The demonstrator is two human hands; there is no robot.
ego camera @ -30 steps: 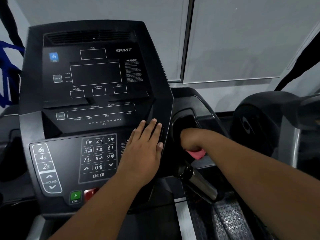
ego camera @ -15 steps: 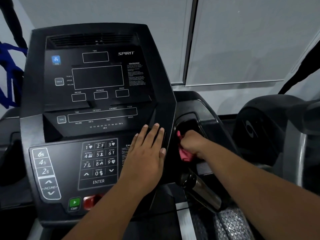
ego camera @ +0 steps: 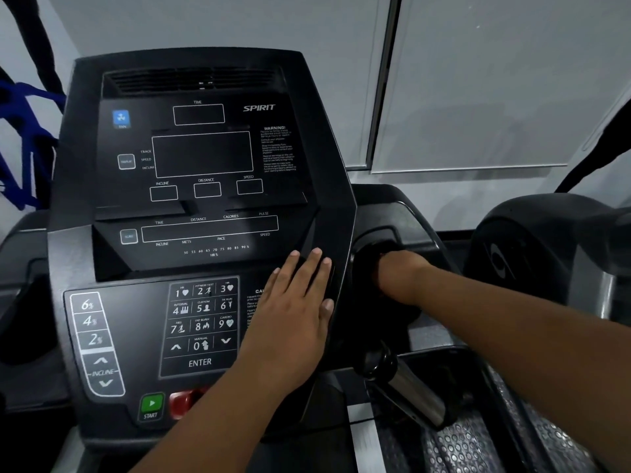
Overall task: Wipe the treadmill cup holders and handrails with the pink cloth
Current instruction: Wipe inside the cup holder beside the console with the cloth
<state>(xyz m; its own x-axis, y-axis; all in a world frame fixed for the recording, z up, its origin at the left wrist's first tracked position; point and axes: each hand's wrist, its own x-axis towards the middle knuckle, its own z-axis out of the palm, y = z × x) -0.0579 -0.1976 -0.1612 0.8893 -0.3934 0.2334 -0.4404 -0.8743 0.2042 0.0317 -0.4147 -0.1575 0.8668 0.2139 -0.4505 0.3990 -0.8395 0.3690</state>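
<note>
The black treadmill console [ego camera: 191,199] fills the left and middle of the view. My left hand [ego camera: 297,315] lies flat and open on the console's right edge, beside the number keypad. My right hand [ego camera: 397,276] is pushed down into the right cup holder [ego camera: 389,233], fingers curled and out of sight inside the dark recess. The pink cloth is hidden under that hand. Just below the holder, a short handrail grip [ego camera: 409,387] with a black knob and silver sleeve sticks out towards me.
A second dark recess [ego camera: 24,312] sits on the console's left side. Another black machine [ego camera: 526,261] stands close on the right. A blue frame [ego camera: 20,138] is at the far left. The treadmill's dotted side rail [ego camera: 461,445] runs below my right arm.
My right hand has gone deeper into the right cup holder, and the pink cloth seen in it half a second ago is now hidden. My left hand stays flat on the console.
</note>
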